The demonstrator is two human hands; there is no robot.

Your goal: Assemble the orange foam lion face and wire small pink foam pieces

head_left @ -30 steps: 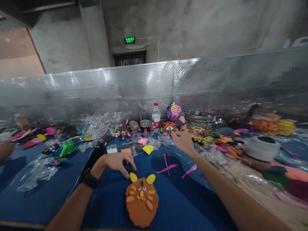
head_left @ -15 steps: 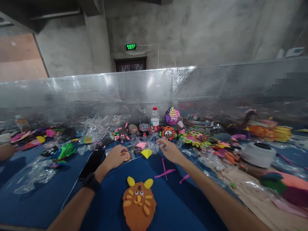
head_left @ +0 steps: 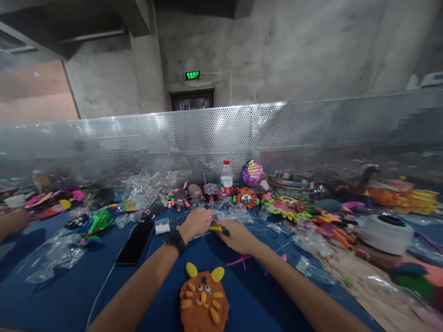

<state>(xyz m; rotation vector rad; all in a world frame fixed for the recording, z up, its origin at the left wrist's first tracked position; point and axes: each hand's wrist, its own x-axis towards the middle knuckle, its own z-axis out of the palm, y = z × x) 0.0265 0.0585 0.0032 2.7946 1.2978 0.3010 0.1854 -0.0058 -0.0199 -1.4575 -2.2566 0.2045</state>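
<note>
My right hand is closed on a lump of yellow clay, pinched between thumb and fingers. Beside it, my left hand has its fingers bent together, with a little pink at the tips; what they grip is mostly hidden. The two hands almost meet above the blue table. Closer to me lies an orange clay animal face with yellow ears, whiskers, nose and small eyes. Pink plastic sticks lie under my right wrist. A small white packet is left of my left hand.
A black phone with a white cable lies at left. Clay figures, plastic wrap and a red-capped bottle line the perforated metal divider. At right stands a white round container. Another person's hand shows at far left.
My left hand has moved right, to where the pink clay lay, and away from the small packet. My right hand has come down and left and taken hold of the yellow clay.
</note>
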